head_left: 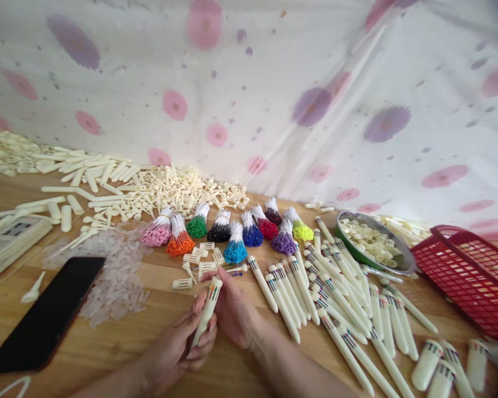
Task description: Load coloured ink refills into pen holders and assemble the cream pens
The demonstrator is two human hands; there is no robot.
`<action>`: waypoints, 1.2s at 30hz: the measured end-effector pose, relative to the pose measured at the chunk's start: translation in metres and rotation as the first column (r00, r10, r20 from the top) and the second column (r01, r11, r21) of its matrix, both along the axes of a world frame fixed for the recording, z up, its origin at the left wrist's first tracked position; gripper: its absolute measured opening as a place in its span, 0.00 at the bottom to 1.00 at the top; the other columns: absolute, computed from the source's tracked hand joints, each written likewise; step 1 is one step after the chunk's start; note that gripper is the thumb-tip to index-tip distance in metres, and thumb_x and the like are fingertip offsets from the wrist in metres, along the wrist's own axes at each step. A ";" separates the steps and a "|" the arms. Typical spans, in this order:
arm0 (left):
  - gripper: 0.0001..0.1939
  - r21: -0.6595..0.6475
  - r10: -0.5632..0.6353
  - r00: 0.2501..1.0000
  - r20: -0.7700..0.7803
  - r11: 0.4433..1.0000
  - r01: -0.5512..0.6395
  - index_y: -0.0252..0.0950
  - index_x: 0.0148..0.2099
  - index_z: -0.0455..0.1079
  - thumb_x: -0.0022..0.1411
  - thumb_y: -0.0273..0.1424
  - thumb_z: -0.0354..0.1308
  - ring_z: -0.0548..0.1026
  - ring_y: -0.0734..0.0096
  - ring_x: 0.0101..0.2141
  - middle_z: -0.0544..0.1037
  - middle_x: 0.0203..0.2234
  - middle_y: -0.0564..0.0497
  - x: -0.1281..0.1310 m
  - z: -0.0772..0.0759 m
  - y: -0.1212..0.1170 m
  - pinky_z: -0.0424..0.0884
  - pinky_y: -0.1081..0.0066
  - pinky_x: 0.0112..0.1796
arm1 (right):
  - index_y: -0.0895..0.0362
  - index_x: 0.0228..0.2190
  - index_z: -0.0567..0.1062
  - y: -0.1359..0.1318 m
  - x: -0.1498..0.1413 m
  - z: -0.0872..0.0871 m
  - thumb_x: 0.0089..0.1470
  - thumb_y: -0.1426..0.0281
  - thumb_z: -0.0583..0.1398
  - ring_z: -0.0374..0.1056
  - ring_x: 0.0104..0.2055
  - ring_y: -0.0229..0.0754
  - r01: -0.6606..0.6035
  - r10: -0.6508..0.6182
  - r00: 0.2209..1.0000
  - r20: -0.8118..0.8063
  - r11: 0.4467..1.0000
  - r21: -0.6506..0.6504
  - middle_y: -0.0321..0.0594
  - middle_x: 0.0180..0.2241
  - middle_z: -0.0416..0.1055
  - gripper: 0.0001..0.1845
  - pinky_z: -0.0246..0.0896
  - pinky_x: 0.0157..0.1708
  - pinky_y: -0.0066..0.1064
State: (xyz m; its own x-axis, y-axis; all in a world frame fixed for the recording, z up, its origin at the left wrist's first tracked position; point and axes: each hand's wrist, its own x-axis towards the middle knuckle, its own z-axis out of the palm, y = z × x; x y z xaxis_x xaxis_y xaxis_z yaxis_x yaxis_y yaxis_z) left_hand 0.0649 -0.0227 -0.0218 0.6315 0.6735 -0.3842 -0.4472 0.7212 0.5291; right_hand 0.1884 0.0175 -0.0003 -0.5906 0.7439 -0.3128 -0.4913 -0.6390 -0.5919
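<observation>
My left hand (186, 337) is wrapped around a short, thick cream multicolour pen (207, 309), which leans with its slotted end up. Small coloured sliders show in the slots. Close behind that upper end is my right hand (236, 309), fingers loosely stretched toward the pen; its fingertips are partly hidden, and I see nothing held in it. Just beyond both hands lie loose cream slotted caps (182, 283) and a few coloured refill pieces (237, 269). Bundles of white-stemmed refills with coloured ends, such as the light blue bundle (235, 243) and orange bundle (180, 237), stand behind these.
Right of my hands lie many assembled pens (336, 282). A metal bowl (410, 262) of cream parts and a red basket (473, 282) are farther right. At left are a black phone (45, 315), clear plastic pieces (112, 276) and heaped cream parts (170, 190). A flowered sheet (249, 88) hangs behind.
</observation>
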 end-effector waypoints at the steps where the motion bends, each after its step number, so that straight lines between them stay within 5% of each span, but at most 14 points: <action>1: 0.21 -0.018 0.003 1.000 0.021 1.000 -0.002 0.33 0.28 0.63 0.51 0.48 0.60 0.43 0.88 0.13 0.57 0.15 0.61 -0.001 0.000 0.001 0.41 0.84 0.13 | 0.55 0.34 0.64 0.000 0.000 0.000 0.50 0.43 0.49 0.66 0.20 0.39 -0.003 0.003 1.000 -0.002 1.000 -0.007 0.35 0.21 0.71 0.28 0.53 0.19 0.24; 4: 0.19 -0.093 -0.014 0.992 0.127 0.995 0.026 0.32 0.28 0.63 0.52 0.43 0.61 0.43 0.88 0.13 0.57 0.15 0.61 -0.004 0.001 0.007 0.42 0.86 0.12 | 0.57 0.34 0.66 -0.001 -0.001 0.001 0.50 0.41 0.48 0.68 0.25 0.39 0.016 -0.016 0.999 -0.030 1.000 -0.014 0.39 0.26 0.72 0.31 0.57 0.24 0.26; 9: 0.14 -0.178 -0.025 0.956 0.292 0.981 0.079 0.31 0.27 0.63 0.54 0.36 0.62 0.42 0.89 0.13 0.55 0.14 0.61 -0.010 0.001 0.014 0.43 0.87 0.11 | 0.59 0.36 0.69 -0.005 -0.004 0.000 0.45 0.49 0.61 0.68 0.35 0.41 0.136 -0.132 0.988 -0.076 0.990 0.045 0.43 0.35 0.73 0.27 0.61 0.37 0.32; 16: 0.14 -0.213 -0.014 0.931 0.366 0.972 0.098 0.32 0.26 0.62 0.54 0.34 0.62 0.40 0.88 0.13 0.52 0.14 0.63 -0.013 -0.002 0.015 0.41 0.87 0.10 | 0.55 0.41 0.69 -0.009 -0.009 -0.004 0.43 0.61 0.66 0.69 0.35 0.40 0.164 -0.154 0.985 -0.080 0.977 0.137 0.41 0.39 0.72 0.23 0.62 0.33 0.29; 20: 0.14 -0.196 -0.059 0.935 0.350 0.971 0.135 0.32 0.26 0.61 0.54 0.34 0.62 0.39 0.87 0.13 0.52 0.14 0.62 -0.013 0.003 0.015 0.41 0.87 0.10 | 0.55 0.43 0.67 -0.007 -0.006 -0.005 0.43 0.54 0.64 0.68 0.35 0.40 0.152 -0.143 0.988 -0.063 0.973 0.173 0.41 0.35 0.73 0.29 0.62 0.33 0.30; 24: 0.16 -0.189 -0.155 0.948 0.276 0.959 0.212 0.32 0.25 0.62 0.52 0.37 0.63 0.40 0.87 0.13 0.54 0.14 0.62 -0.011 0.009 0.013 0.41 0.86 0.11 | 0.56 0.46 0.65 -0.001 0.002 -0.001 0.45 0.39 0.50 0.67 0.26 0.41 0.028 -0.015 0.995 -0.104 0.991 0.129 0.37 0.24 0.71 0.39 0.61 0.27 0.31; 30: 0.17 -0.195 -0.180 0.955 0.237 0.954 0.228 0.33 0.25 0.60 0.51 0.38 0.63 0.40 0.87 0.13 0.54 0.13 0.62 -0.010 0.006 0.009 0.40 0.86 0.11 | 0.56 0.40 0.67 0.000 0.006 -0.002 0.50 0.48 0.54 0.66 0.26 0.40 -0.011 0.023 0.989 -0.145 0.996 0.087 0.33 0.19 0.69 0.26 0.60 0.31 0.31; 36: 0.15 -0.179 -0.175 0.960 0.217 0.960 0.215 0.33 0.26 0.60 0.51 0.36 0.63 0.40 0.87 0.13 0.53 0.14 0.62 -0.008 0.009 0.013 0.39 0.85 0.12 | 0.55 0.39 0.66 -0.001 0.003 -0.005 0.49 0.40 0.46 0.65 0.23 0.40 -0.035 0.048 0.988 -0.148 0.995 0.091 0.38 0.24 0.71 0.34 0.58 0.23 0.27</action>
